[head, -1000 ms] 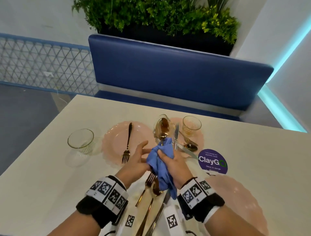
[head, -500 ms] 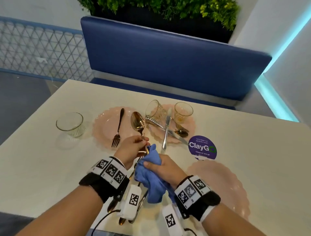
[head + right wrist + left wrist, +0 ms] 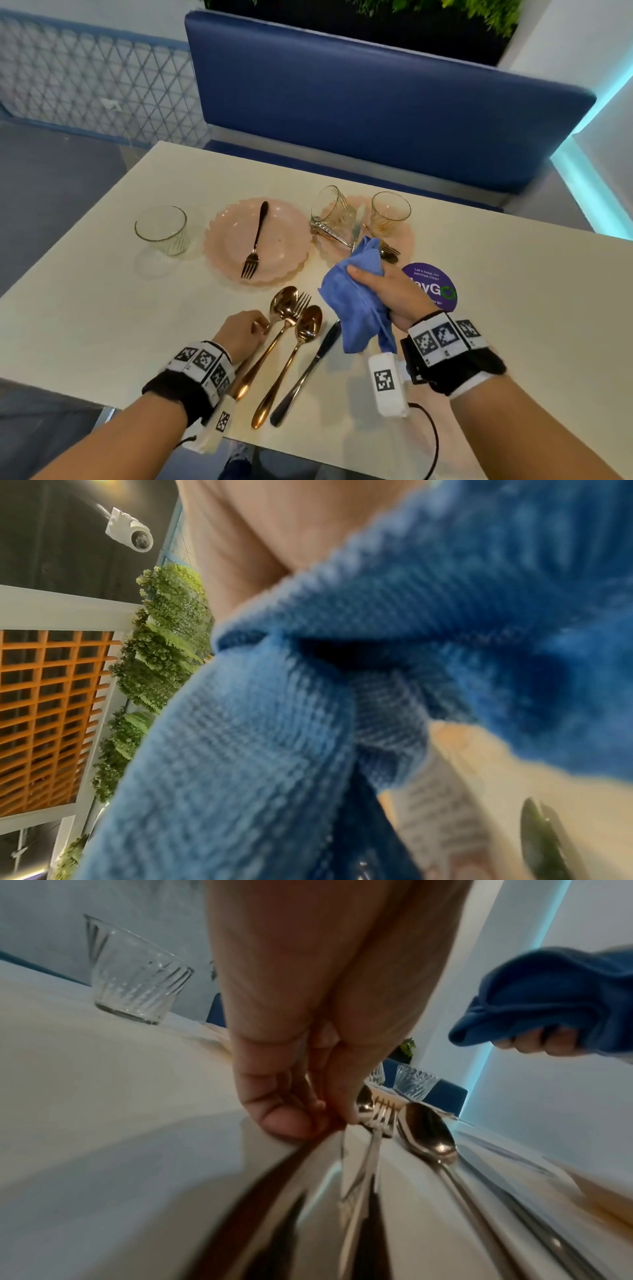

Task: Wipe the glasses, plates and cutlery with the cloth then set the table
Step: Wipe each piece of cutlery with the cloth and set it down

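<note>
My left hand (image 3: 262,325) rests low on the white table (image 3: 102,308) and pinches the neck of a copper spoon (image 3: 284,303), which lies on the table over a copper fork (image 3: 303,301). In the left wrist view my thumb and fingers (image 3: 281,1123) close on that spoon's handle. Beside it lie a second copper spoon (image 3: 308,323) and a knife (image 3: 318,356). My right hand (image 3: 373,284) grips the bunched blue cloth (image 3: 356,301), raised over the knife's tip. The cloth (image 3: 274,723) fills the right wrist view.
A pink plate (image 3: 284,240) carries a dark fork (image 3: 255,240). A clear glass (image 3: 161,229) stands to its left. Behind the cloth a second pink plate (image 3: 407,240) holds a tilted glass (image 3: 330,209), an upright glass (image 3: 390,212) and more cutlery. A purple sticker (image 3: 438,291) lies beside my right hand. A blue bench (image 3: 376,109) runs behind the table.
My left hand has brought the copper spoon down from the cloth and laid it beside the other cutlery. My right hand has moved right with the cloth, off the spoon.
</note>
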The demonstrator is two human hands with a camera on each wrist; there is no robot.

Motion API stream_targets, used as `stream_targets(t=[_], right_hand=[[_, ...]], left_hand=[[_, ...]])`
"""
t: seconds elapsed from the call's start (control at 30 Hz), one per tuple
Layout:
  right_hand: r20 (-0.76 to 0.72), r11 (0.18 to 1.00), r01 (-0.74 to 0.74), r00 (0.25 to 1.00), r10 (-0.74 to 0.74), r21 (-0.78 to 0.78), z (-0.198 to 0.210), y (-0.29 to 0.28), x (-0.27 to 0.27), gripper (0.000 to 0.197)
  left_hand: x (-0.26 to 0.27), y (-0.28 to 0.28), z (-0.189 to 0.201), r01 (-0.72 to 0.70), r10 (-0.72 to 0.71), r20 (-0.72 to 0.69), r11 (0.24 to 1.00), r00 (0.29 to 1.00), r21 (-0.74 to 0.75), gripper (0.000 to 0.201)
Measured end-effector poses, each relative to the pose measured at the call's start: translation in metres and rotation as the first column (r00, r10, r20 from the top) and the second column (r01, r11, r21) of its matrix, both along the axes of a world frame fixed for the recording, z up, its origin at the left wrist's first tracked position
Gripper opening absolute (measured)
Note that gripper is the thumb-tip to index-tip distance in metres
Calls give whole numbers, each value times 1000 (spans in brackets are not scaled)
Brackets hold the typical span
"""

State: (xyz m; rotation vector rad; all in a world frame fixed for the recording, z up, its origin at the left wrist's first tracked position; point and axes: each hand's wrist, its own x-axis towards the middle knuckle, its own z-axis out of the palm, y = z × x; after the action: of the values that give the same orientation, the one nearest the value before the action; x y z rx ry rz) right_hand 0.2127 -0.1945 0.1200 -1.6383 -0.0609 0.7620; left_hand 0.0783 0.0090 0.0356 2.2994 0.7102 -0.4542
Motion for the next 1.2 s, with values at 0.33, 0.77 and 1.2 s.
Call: stream_targets(t=[0.33, 0.77, 1.2], right_hand=[[-77, 1000, 5, 997, -7, -26, -5, 30, 5, 40], [-37, 987, 46, 998, -52, -154, -16, 44, -2, 32], [-81, 991, -61, 995, 51, -120, -7, 116, 28, 16]], left_hand=[[37, 21, 20, 35, -35, -45, 999, 998, 6, 15], [154, 104, 35, 391, -278, -340, 859, 898, 330, 85], [143, 100, 57, -196, 303, 115, 817, 946, -542, 29]])
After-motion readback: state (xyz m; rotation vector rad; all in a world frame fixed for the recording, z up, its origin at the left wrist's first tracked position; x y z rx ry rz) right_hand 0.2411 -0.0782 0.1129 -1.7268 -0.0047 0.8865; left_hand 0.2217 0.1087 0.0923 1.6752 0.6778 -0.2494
